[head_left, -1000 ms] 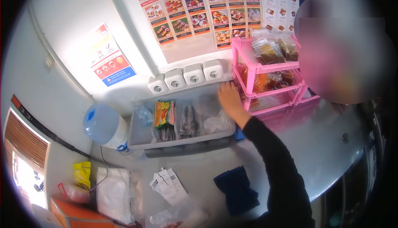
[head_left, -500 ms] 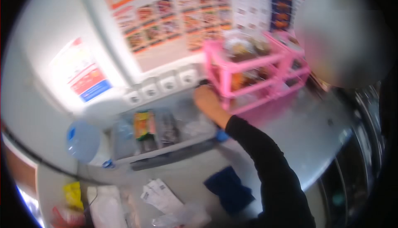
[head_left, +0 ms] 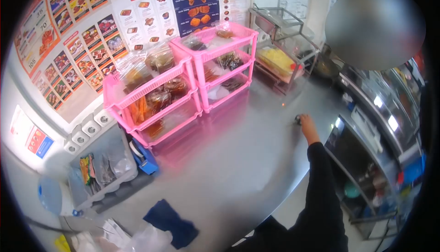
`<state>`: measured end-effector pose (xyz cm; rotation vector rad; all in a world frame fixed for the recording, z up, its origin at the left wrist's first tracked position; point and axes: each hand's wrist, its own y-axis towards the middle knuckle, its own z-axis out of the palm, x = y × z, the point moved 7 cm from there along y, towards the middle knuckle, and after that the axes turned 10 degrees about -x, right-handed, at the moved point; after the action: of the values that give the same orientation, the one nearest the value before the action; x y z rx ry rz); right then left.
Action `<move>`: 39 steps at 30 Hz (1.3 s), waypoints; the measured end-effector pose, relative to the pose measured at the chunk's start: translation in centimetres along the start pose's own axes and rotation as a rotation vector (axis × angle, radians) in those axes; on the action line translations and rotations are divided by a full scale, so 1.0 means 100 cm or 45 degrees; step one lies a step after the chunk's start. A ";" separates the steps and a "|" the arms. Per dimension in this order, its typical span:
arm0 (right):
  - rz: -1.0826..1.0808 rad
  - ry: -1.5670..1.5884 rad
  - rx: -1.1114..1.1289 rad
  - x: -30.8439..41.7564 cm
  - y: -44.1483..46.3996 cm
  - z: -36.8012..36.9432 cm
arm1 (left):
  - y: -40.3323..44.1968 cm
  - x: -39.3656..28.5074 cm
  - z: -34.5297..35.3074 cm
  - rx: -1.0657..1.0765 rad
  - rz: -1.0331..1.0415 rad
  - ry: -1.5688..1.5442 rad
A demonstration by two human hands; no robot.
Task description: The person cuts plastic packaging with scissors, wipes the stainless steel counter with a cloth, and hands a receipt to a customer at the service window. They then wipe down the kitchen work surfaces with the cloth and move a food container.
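Observation:
My right hand (head_left: pixel 309 128), in a black sleeve, reaches over the right part of the steel table (head_left: pixel 229 146). Its fingers are closed around a small black object (head_left: pixel 298 119) whose kind I cannot make out. Whether that object touches the tabletop is unclear. My left hand is out of view. To the left of my right hand stand two pink plastic racks (head_left: pixel 199 107) with bagged food on their tiers. Beyond the hand is a metal-framed clear case (head_left: pixel 286 55) with yellow food inside.
A grey bin (head_left: pixel 110 190) of packets and a blue tape dispenser (head_left: pixel 145 162) sit at the left. A dark blue cloth (head_left: pixel 172 222) lies near the front beside clear plastic (head_left: pixel 149 240). Glass display cases (head_left: pixel 366 156) line the right side. Wall sockets (head_left: pixel 91 127) are behind the bin.
The view has swung right. My right hand has moved from beside the pink rack and the grey bin to the right side of the table, and a small black object shows at its fingers.

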<state>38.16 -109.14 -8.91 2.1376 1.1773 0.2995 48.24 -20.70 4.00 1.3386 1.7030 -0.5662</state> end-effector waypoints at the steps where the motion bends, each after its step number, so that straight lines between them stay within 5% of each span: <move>1: -0.181 -0.027 -0.073 -0.014 0.003 0.013 | -0.013 -0.013 0.028 0.055 0.119 0.066; 2: -0.161 0.045 0.071 -0.023 0.007 0.023 | -0.029 -0.026 0.054 0.122 0.239 0.151; 3: -0.134 0.117 0.219 -0.027 0.005 0.027 | -0.036 -0.023 0.088 0.107 -0.135 -0.524; 5: -0.151 0.187 0.394 -0.019 0.008 0.023 | -0.077 -0.052 0.166 0.191 -0.545 -0.742; 7: -0.243 0.161 0.457 -0.011 0.007 0.012 | -0.105 -0.059 0.236 0.406 -0.471 -0.879; 10: -0.158 0.244 0.619 -0.011 0.001 0.007 | -0.124 -0.049 0.294 0.307 -0.557 -1.035; 13: -0.313 0.306 0.695 0.014 0.000 -0.008 | -0.123 -0.059 0.293 0.445 -0.371 -0.976; 17: -0.549 0.408 0.539 0.061 -0.016 -0.025 | -0.096 -0.103 0.256 0.677 -0.286 -1.375; 19: -0.598 0.373 0.550 0.065 -0.025 -0.002 | -0.078 -0.123 0.243 0.702 -0.256 -1.110; 22: -0.567 0.396 0.711 0.076 -0.016 -0.014 | -0.071 -0.179 0.229 0.608 -0.138 -0.148; 25: -0.250 1.208 1.199 0.122 -0.003 -0.068 | -0.061 -0.183 0.249 0.486 0.366 0.179; 28: -0.520 1.666 1.122 0.199 0.009 -0.112 | -0.052 -0.162 0.257 0.707 0.145 0.497; 29: -0.694 1.684 0.967 0.225 0.015 -0.136 | -0.054 -0.172 0.251 0.623 0.284 0.548; 34: -0.277 2.517 1.156 0.349 -0.008 -0.160 | -0.078 -0.220 0.237 0.543 0.747 0.842; 36: -0.139 2.648 1.332 0.370 -0.020 -0.164 | -0.081 -0.242 0.252 0.523 0.688 0.584; 39: -0.257 2.587 1.200 0.356 -0.012 -0.163 | -0.080 -0.246 0.283 0.692 0.654 0.523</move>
<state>49.53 -72.32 -1.56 1.7440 2.8754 2.5882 51.72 -58.54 8.85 2.3241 1.4616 -0.4870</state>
